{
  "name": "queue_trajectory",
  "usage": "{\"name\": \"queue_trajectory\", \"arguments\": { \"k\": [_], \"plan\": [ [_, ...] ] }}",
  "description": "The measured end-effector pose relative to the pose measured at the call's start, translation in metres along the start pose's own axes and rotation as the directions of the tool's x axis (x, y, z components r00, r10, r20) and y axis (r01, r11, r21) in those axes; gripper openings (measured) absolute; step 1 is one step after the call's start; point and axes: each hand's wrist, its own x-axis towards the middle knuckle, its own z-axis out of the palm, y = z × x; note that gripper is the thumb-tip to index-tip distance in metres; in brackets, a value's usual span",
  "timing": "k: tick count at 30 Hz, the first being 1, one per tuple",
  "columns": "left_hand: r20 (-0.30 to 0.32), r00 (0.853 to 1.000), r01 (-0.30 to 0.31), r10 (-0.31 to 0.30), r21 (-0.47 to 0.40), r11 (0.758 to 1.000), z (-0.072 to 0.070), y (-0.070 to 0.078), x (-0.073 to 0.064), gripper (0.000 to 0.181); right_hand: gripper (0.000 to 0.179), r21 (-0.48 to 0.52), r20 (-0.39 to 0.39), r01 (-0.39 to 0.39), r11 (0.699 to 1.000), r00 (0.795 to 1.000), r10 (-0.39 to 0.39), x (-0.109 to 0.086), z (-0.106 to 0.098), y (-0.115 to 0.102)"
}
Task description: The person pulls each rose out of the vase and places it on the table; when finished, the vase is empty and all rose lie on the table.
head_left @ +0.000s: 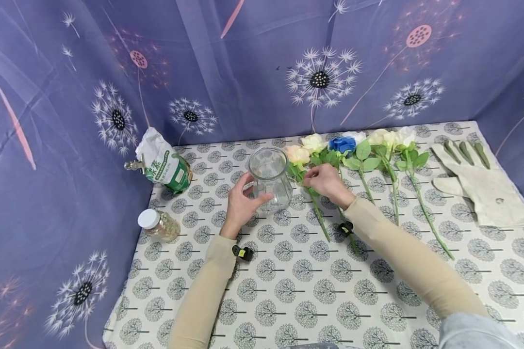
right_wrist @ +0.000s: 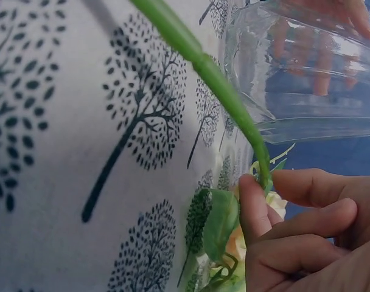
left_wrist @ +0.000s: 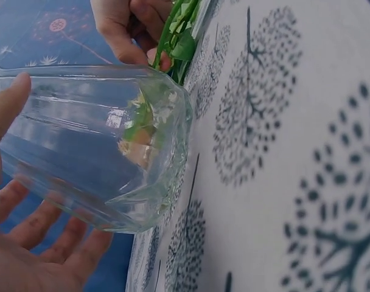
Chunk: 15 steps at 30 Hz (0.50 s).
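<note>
A clear glass vase (head_left: 268,169) stands upright on the tablecloth, its wide mouth facing up. My left hand (head_left: 243,201) holds its near left side, the thumb across the front and the fingers behind, as the left wrist view shows through the glass (left_wrist: 94,134). Just right of the vase, my right hand (head_left: 327,183) pinches a green flower stem (right_wrist: 224,94) between thumb and fingertips. That stem leads toward a peach rose (head_left: 298,155) lying beside the vase. Part of the flower's leaves is hidden behind the right hand.
More roses lie in a row to the right, among them a blue rose (head_left: 342,145) and several pale ones. Work gloves (head_left: 484,189) lie at the far right. At left stand a clipped green-and-white bag (head_left: 168,167) and a white-capped jar (head_left: 159,225). A patterned curtain (head_left: 253,72) hangs behind.
</note>
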Motion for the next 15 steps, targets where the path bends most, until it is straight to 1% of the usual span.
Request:
{"name": "queue_trajectory", "arguments": {
  "k": [3,5,7,9,11,13,15],
  "plan": [
    [0.008,1.000,-0.005,0.004,0.027,1.000,-0.002,0.000,-0.002,0.082,0.031,-0.010,-0.012,0.012,1.000,1.000,-0.013,-0.003,0.000,-0.001],
    [0.014,1.000,-0.009,0.009,0.022,1.000,-0.005,-0.001,-0.003,0.081,0.031,-0.001,-0.016,0.022,1.000,1.000,-0.022,-0.007,-0.001,-0.002],
    [0.017,0.999,-0.031,0.031,0.001,1.000,-0.008,-0.002,-0.003,0.080,0.031,0.015,-0.023,0.034,0.999,0.999,-0.034,-0.010,-0.001,-0.002],
    [0.017,0.998,-0.064,0.064,-0.021,0.998,-0.011,-0.003,-0.003,0.078,0.031,0.027,-0.038,0.052,0.998,0.998,-0.051,-0.014,-0.003,-0.004],
    [0.011,0.994,-0.113,0.113,-0.031,0.993,-0.015,-0.003,-0.003,0.077,0.031,0.033,-0.059,0.088,0.996,0.995,-0.086,-0.019,-0.005,-0.005],
    [-0.001,0.987,-0.162,0.162,-0.021,0.987,-0.019,-0.003,-0.002,0.076,0.031,0.036,-0.084,0.131,0.991,0.988,-0.128,-0.025,-0.008,-0.006],
    [-0.006,0.980,-0.198,0.198,-0.001,0.980,-0.024,-0.003,-0.002,0.080,0.032,0.034,-0.113,0.188,0.982,0.977,-0.183,-0.030,-0.011,-0.006]
  ]
}}
